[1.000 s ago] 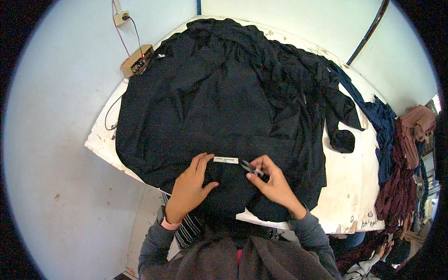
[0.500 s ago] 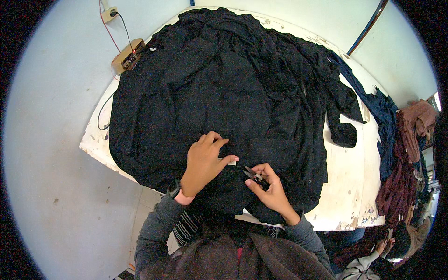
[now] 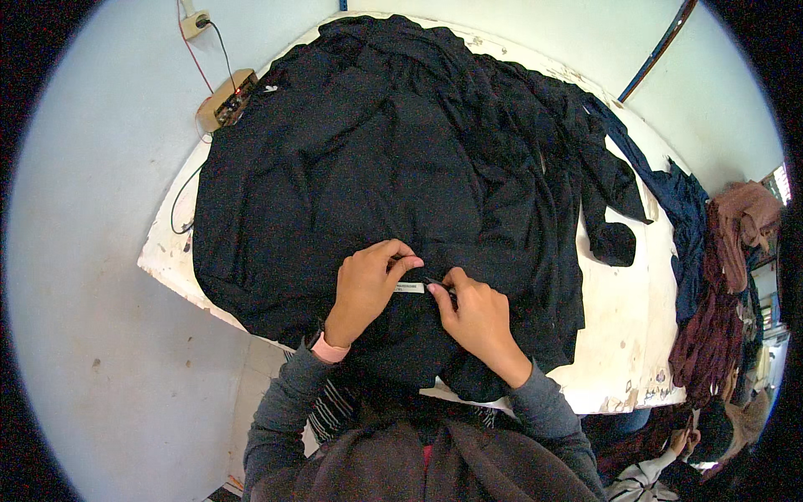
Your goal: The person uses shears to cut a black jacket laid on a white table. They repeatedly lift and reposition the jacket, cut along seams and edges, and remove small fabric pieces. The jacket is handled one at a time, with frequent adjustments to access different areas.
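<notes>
A large black garment [image 3: 360, 184] lies spread and wrinkled before me. Near its close edge a small white label [image 3: 409, 287] with dark print shows between my hands. My left hand [image 3: 365, 280] is just above the label, thumb and forefinger pinched together at the black cloth; what lies between them is too small to make out. Just right of the label, my right hand [image 3: 477, 311] is closed around small thread snips [image 3: 433, 282]. Their tips point left toward the left fingertips, and most of the tool is hidden by the fingers.
A white, stained table [image 3: 627, 351] carries the garment. A brown box with wires [image 3: 227, 102] sits at the far left by a wall socket [image 3: 195, 25]. Navy cloth [image 3: 686, 209] and maroon cloth [image 3: 703, 343] hang at the right. Another person's hand [image 3: 684, 441] shows at lower right.
My right hand has moved up and left with the snips, toward the label. My left thumb and forefinger have come together, and more of the label shows.
</notes>
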### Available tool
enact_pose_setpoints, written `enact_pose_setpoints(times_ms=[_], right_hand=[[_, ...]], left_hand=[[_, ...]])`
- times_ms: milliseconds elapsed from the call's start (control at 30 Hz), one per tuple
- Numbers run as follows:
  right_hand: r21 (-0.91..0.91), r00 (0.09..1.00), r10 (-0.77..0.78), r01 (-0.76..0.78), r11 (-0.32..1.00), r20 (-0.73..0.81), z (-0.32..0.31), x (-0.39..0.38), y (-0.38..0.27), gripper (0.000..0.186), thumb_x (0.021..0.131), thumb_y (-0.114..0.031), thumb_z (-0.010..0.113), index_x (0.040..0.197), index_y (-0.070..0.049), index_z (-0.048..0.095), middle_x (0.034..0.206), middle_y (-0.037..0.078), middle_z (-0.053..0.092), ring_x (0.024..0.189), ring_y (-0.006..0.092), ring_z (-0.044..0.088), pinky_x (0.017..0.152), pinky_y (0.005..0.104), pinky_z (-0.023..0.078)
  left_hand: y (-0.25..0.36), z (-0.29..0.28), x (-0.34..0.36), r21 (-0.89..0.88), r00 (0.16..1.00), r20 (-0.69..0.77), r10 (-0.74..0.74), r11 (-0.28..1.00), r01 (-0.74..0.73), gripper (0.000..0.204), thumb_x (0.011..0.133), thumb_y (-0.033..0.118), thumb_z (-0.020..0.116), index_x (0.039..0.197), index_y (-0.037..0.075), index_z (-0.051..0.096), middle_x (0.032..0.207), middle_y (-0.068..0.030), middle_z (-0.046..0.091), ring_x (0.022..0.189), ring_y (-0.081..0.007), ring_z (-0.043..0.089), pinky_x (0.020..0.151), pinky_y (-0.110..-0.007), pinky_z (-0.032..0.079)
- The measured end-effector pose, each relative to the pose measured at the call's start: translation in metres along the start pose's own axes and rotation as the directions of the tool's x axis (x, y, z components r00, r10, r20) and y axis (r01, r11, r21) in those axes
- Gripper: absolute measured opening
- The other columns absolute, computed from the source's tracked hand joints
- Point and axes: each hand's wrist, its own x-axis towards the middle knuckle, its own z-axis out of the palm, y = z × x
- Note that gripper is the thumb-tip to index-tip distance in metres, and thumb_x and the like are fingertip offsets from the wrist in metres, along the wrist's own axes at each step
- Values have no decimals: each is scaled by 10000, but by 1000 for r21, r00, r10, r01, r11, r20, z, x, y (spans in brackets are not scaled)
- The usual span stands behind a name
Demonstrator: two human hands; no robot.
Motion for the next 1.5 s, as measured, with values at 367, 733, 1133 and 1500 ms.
enact_pose_setpoints(times_ms=[367,733,1133,1500], right_hand=[[-29,993,-116,116,993,7,5,10,-21,246,946,-306,677,932,-68,617,655,149,678,584,341,688,502,435,518],[-130,966,-229,244,961,121,27,38,-50,319,944,-297,674,1055,-48,508,696,136,690,594,329,700,509,434,529],[25,960,-219,218,976,177,10,46,-52,349,957,-336,651,1048,-37,495,739,170,704,655,382,711,567,490,559],[59,948,-252,245,968,194,6,58,-39,336,939,-345,684,1025,-79,498,734,132,698,677,362,703,603,472,526]], left_hand=[[-53,-29,10,-665,968,22,-248,719,200,232,1012,294,652,1038,67,689,976,-21,725,959,-124,680,809,-290,530],[-55,-31,9,-707,988,1,-157,699,112,224,993,260,687,993,36,695,904,-15,700,833,-78,612,763,-236,468],[-42,-57,-9,-664,984,-50,-174,742,98,207,975,187,703,1004,-18,703,908,-59,719,864,-113,663,827,-261,518],[-42,-54,5,-668,989,-71,-130,742,49,234,969,212,719,1028,-14,710,915,-69,734,860,-117,683,817,-255,524]])
